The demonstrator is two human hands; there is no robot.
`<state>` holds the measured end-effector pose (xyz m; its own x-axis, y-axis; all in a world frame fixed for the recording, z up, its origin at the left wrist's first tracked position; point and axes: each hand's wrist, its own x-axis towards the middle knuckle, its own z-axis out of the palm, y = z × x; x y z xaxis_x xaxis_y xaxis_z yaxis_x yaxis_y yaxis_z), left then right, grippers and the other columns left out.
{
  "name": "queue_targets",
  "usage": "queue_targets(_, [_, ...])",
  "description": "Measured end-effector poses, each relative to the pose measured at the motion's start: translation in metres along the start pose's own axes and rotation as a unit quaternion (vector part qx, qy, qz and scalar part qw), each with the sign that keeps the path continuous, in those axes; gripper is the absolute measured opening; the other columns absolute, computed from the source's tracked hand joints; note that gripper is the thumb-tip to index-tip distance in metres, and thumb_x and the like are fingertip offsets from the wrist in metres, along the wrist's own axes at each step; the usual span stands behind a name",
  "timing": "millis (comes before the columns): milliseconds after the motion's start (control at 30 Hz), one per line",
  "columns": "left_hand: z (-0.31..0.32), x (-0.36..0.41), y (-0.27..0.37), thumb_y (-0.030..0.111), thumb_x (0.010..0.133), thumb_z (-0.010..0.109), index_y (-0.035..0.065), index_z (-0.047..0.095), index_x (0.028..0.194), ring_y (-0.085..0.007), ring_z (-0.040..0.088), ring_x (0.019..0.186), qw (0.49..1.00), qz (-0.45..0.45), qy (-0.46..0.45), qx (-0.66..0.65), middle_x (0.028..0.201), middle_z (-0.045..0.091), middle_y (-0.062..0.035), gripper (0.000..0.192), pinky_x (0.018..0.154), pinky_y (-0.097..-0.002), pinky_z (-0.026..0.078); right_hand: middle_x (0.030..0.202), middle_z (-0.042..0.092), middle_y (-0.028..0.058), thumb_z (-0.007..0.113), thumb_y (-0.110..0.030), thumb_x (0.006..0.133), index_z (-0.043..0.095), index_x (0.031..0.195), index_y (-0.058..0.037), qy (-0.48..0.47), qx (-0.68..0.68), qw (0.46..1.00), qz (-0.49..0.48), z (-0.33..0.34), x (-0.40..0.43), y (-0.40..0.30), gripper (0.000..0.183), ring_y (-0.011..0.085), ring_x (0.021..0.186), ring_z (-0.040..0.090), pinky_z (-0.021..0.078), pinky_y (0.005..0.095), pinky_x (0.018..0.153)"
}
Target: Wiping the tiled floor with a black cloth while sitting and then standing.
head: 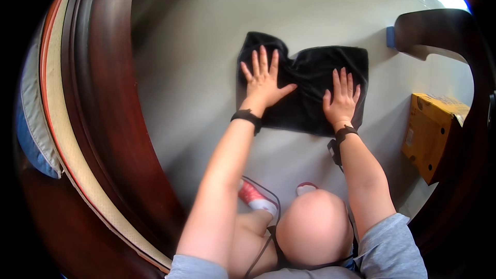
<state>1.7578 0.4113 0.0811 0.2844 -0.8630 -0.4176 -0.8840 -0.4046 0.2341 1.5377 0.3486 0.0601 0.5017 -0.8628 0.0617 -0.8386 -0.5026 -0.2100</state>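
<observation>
A black cloth [310, 112] lies spread on the pale, smooth floor [193, 58], with a fold running down from a dip in its far edge. My left hand [264, 81] rests palm down on its left part, fingers spread wide. On the right part of the cloth, my right hand [342, 100] also lies flat, its fingers slightly apart. Neither hand grips the fabric. Black bands circle both wrists, and a small dark device hangs at the right one.
Dark red wooden furniture [116, 85] with a cream cushion [69, 124] curves along the left. At the right stand a yellow cardboard box [426, 135] and a dark wooden furniture leg [430, 27] with a blue pad [390, 37]. A black cable [277, 201] runs by my feet.
</observation>
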Motion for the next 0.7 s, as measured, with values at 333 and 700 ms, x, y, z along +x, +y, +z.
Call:
queue_targets(333, [0.025,-0.009,-0.006,0.069,0.079,0.049,0.0205,0.011,0.151,-0.0329,0.007,0.143,0.982,0.02,0.178,0.056,0.156,0.005,-0.0154,0.094,0.109,-0.0619,0.004,0.145,0.04,0.0039,0.053,-0.021,0.082,0.044,0.137,-0.0192,0.046,0.033,0.998,-0.012,0.003,-0.002,-0.005,0.056,0.0243,0.134,0.037,0.0206,0.0509,0.111])
queue_targets(700, [0.036,-0.087,0.079,0.059,0.081,0.054,0.0182,0.024,0.148,-0.0365,0.009,0.142,0.982,0.137,0.128,0.017,0.155,0.009,-0.0177,0.083,0.106,-0.0665,0.007,0.147,0.036,0.0097,0.05,-0.023,0.087,0.038,0.141,-0.0163,0.07,0.015,0.992,0.102,-0.039,-0.079,0.063,0.056,0.0321,0.134,0.034,0.0221,0.0536,0.109])
